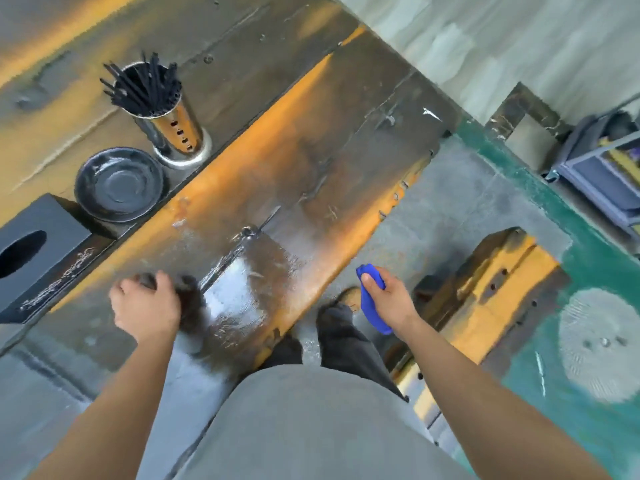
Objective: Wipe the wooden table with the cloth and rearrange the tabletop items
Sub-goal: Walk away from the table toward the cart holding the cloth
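The wooden table [287,161] runs diagonally across the view, with a wet shiny patch near its front edge. My left hand [147,304] presses a dark cloth [188,301] onto the table beside that patch; the cloth is blurred. My right hand [388,299] hangs off the table's edge and grips a blue spray bottle [372,306]. On the far left side stand a steel holder full of black chopsticks [166,112], a black saucer [119,183] and a black tissue box [38,251] in a row.
A wooden stool [491,292] stands on the floor to the right of the table. My legs and shoes [343,327] are between the table and the stool. A blue-grey cart [602,168] sits at the far right on the green floor.
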Demonstrator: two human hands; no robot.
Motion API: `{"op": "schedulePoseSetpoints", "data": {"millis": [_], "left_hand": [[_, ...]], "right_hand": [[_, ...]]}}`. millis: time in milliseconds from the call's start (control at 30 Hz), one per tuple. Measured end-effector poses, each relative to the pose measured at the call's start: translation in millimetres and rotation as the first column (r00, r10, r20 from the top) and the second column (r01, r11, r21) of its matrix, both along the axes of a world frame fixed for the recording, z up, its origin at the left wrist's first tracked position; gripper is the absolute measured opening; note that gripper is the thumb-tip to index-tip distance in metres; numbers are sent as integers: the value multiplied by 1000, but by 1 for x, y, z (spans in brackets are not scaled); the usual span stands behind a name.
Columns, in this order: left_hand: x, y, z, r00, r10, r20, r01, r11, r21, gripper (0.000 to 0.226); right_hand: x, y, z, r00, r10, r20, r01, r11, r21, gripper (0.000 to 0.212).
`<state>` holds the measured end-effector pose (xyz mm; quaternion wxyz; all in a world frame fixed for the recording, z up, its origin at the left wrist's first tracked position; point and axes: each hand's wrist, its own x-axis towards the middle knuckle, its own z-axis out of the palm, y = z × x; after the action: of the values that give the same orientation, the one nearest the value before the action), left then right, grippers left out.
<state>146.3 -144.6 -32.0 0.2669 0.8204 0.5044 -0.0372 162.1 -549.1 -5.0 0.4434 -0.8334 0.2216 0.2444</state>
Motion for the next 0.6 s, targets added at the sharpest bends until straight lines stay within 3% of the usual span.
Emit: {"op": "schedulePoseSetpoints", "data": {"millis": [133,233,400,500,600], "left_hand": [[9,-69,9,948,-313,53,315,949,-34,44],[26,-130,15,847,-523,95,532,837,-132,45],[55,-254,30,549,-828,115,816,501,-288,41],[74,-324,36,338,-940,53,887,299,-352,40],[96,-389,38,161,-983,-83,893,181,-411,34]], "right_hand": [[-46,-44,-4,977,-198,-85,198,980,-10,28],[-81,-82,-13,940,-326,-106,323,945,-46,28],[-133,-147,-14,844,-503,-187,501,863,-58,18],[-161,-191,-17,778,-582,-237,576,811,-101,24],[-183,-236,-19,707,-645,-291,634,760,-143,27]]}}
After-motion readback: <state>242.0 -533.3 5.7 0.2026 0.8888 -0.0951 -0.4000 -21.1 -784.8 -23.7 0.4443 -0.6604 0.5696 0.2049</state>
